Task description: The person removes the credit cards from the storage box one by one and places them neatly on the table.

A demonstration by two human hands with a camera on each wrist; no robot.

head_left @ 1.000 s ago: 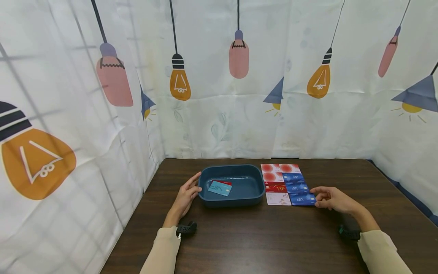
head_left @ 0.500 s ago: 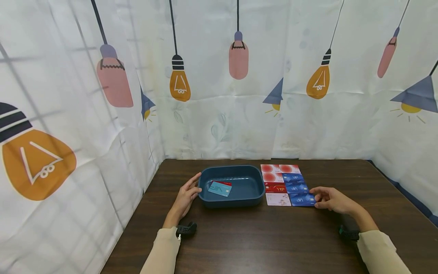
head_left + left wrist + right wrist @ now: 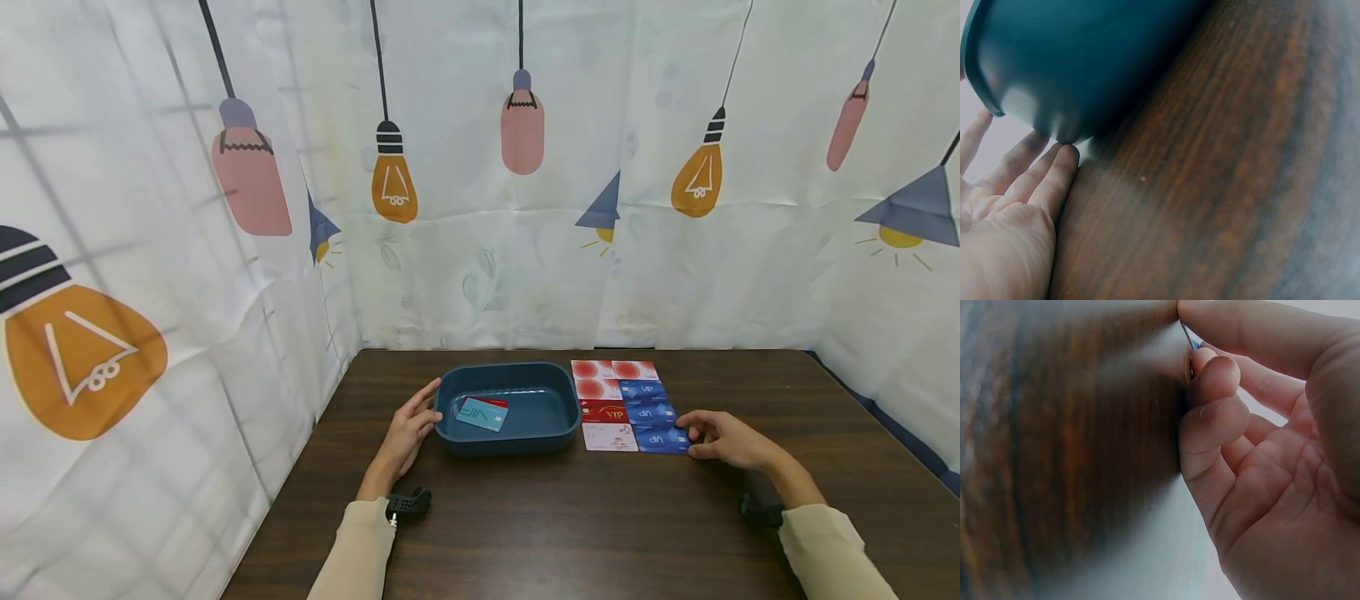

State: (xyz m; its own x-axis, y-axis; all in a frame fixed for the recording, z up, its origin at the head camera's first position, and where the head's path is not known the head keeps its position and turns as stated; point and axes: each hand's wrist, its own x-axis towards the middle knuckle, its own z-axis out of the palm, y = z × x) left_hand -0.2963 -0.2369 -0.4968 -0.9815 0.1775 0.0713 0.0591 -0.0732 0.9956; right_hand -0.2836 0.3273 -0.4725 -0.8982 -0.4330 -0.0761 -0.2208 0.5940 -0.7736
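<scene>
A dark blue rectangular bin [image 3: 517, 446] stands on the table, with a teal card [image 3: 482, 414] lying partly over a red card [image 3: 497, 402] inside. My left hand [image 3: 405, 433] touches the bin's left end with extended fingertips, also visible in the left wrist view. To the right of the bin, several cards lie in two columns. My right hand [image 3: 729, 439] pinches the outer edges of the nearest blue card [image 3: 658, 439] between thumb and fingers. In the right wrist view a thin card edge [image 3: 1186, 335] shows by the thumb, mostly hidden by curled fingers.
The left column has a white floral card [image 3: 609, 437], a red VIP card [image 3: 603, 410] and red-circle cards [image 3: 592, 388]. More blue cards [image 3: 642, 391] lie behind the held one. A lamp-print curtain [image 3: 465, 283] hangs around the dark wooden table [image 3: 525, 525].
My right hand has shifted very slightly left at the nearest blue card, whose right edge moves in with it. My left hand and the bin stay put.
</scene>
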